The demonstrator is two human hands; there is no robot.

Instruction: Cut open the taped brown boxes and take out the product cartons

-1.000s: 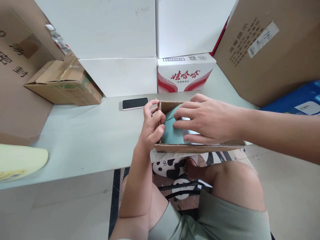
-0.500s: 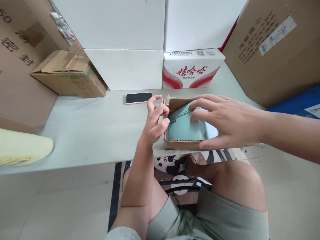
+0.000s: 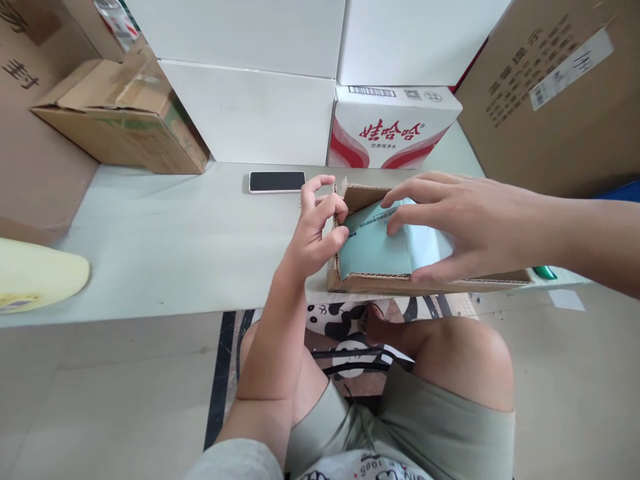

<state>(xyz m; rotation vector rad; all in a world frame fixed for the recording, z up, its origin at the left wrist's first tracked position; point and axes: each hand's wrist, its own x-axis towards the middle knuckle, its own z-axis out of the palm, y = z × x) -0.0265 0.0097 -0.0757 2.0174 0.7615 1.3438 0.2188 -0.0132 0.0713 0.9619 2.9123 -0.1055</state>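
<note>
An open cardboard box (image 3: 370,287) sits at the table's front edge. In it lies a light blue-green packet (image 3: 376,250) with small dark print, its paler side partly under my right hand. My left hand (image 3: 320,230) is closed on the box's left wall, fingers curled and thumb at the rim. Over the packet, my right hand (image 3: 460,223) is open, fingers spread and bent downward; its thumb is by the box's front rim. Whether the fingertips press on the packet is hard to tell. The box's right part is mostly hidden beneath that hand and forearm.
A phone (image 3: 277,182) lies behind my left hand on the pale table (image 3: 200,233). White boxes (image 3: 250,117) and a red-and-white carton (image 3: 395,127) stand at the back. Large cardboard boxes flank both sides. A pale yellow bottle-like object (image 3: 40,275) lies at the left.
The view has shifted a little. My right hand has moved slightly right with its fingers still spread, and more of the packet's pale side shows. My left hand stays on the box wall.
</note>
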